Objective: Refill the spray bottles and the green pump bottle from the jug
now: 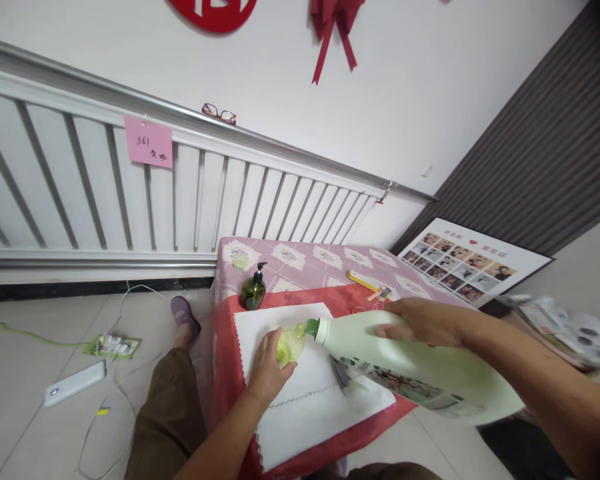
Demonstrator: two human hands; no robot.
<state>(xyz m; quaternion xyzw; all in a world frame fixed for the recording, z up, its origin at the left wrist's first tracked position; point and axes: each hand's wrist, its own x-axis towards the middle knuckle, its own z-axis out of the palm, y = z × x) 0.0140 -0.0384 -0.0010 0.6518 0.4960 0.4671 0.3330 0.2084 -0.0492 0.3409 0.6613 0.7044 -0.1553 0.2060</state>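
Note:
My right hand [423,321] grips a large pale green jug [405,373] with a printed label, tilted nearly on its side. The jug's green spout [311,327] meets the mouth of a small clear bottle [290,347] that looks yellow-green inside. Fingers of my left hand [270,370] are wrapped round that small bottle, over a white sheet [305,413] on the table. Behind it stands a dark green pump bottle [253,292]. A small pale green round thing [240,260] lies near the table's far left corner. Part of a dark object [341,375] shows under the jug.
A red cloth [225,373] and a patterned purple cloth [325,260] cover the table. A yellow, narrow object [365,280] lies farther back. Beyond is a white radiator [260,200]. Cables and a white power bank [75,385] lie on the floor at left.

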